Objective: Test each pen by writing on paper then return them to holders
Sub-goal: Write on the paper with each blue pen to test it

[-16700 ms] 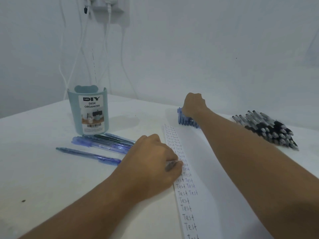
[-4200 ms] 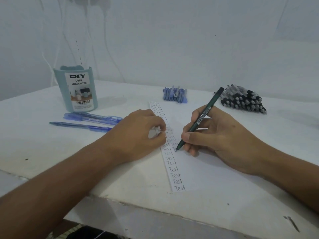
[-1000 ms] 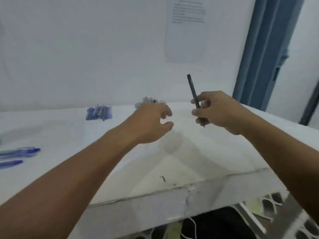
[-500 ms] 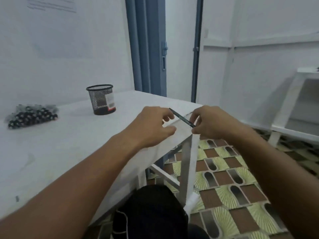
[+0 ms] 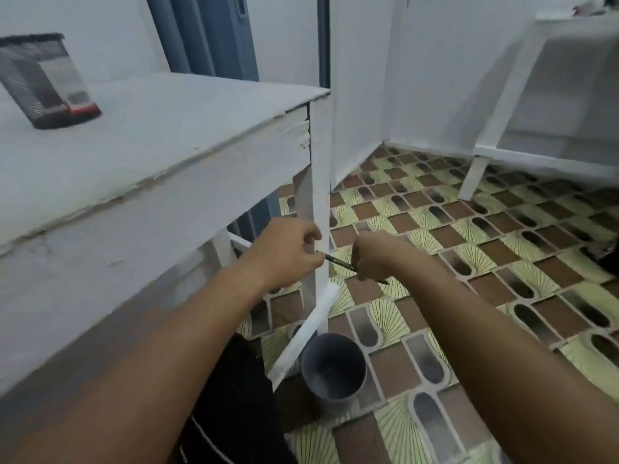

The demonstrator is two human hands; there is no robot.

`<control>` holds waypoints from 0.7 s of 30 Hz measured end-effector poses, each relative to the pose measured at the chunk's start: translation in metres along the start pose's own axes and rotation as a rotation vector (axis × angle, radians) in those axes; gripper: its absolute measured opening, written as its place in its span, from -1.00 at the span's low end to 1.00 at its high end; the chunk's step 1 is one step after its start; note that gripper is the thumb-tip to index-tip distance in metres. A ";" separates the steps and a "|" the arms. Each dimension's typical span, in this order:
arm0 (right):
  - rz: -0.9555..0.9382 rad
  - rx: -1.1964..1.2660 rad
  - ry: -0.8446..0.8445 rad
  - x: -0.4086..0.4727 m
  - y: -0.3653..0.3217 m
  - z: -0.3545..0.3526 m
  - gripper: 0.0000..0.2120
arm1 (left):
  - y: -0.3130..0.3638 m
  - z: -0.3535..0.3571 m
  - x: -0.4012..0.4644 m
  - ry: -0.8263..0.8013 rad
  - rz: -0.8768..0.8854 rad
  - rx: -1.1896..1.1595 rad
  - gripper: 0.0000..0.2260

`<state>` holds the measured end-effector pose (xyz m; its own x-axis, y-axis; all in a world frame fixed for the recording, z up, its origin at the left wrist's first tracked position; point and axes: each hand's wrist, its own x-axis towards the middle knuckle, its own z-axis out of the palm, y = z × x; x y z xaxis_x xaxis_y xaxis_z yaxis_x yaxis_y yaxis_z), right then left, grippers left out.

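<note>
My right hand [image 5: 375, 256] grips a dark pen [image 5: 338, 261] that lies nearly level between my two hands. The pen's left end reaches the fingers of my left hand [image 5: 288, 249]. That hand pinches a long white paper strip [image 5: 304, 200], which sticks up above the fist and hangs down toward the floor. Both hands are below the tabletop, just off the table's right corner. A black mesh pen holder [image 5: 43, 82] stands on the table at far left. The other pens and the blue organizer are out of view.
The white table [image 5: 160, 128] fills the left, with its leg [image 5: 320, 182] right behind my left hand. A grey bin [image 5: 333, 370] stands on the patterned floor under my hands. A second white table [image 5: 569, 61] is at right. Dark clothing shows at the bottom.
The view has swung right and down. Both hands have dropped from tabletop height to below the table's corner, above the grey bin, still with the pen and the strip.
</note>
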<state>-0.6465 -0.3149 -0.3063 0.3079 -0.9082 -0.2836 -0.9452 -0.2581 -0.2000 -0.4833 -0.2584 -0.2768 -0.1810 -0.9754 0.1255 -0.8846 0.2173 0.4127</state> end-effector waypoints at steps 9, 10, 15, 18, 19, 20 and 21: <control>0.071 -0.051 -0.333 0.055 0.025 0.146 -0.76 | -0.066 0.112 -0.003 -0.216 -0.162 -0.087 -0.69; 0.074 -0.061 -0.366 0.060 0.026 0.156 -0.73 | -0.072 0.118 -0.004 -0.223 -0.170 -0.090 -0.69; 0.071 -0.056 -0.447 0.079 0.024 0.181 -0.58 | -0.091 0.127 -0.005 -0.241 -0.222 -0.111 -0.68; 0.112 -0.013 -0.394 0.089 0.024 0.192 -0.63 | -0.096 0.126 -0.006 -0.225 -0.228 -0.131 -0.68; 0.118 0.006 -0.371 0.091 0.024 0.194 -0.65 | -0.096 0.126 -0.007 -0.222 -0.231 -0.136 -0.69; 0.123 0.019 -0.352 0.093 0.024 0.195 -0.65 | -0.097 0.125 -0.007 -0.215 -0.236 -0.139 -0.69; 0.123 0.033 -0.331 0.094 0.025 0.195 -0.65 | -0.097 0.124 -0.007 -0.210 -0.239 -0.137 -0.70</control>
<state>-0.6202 -0.3428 -0.5212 0.2155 -0.7745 -0.5947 -0.9751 -0.1378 -0.1738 -0.4492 -0.2771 -0.4297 -0.0727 -0.9825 -0.1717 -0.8491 -0.0294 0.5275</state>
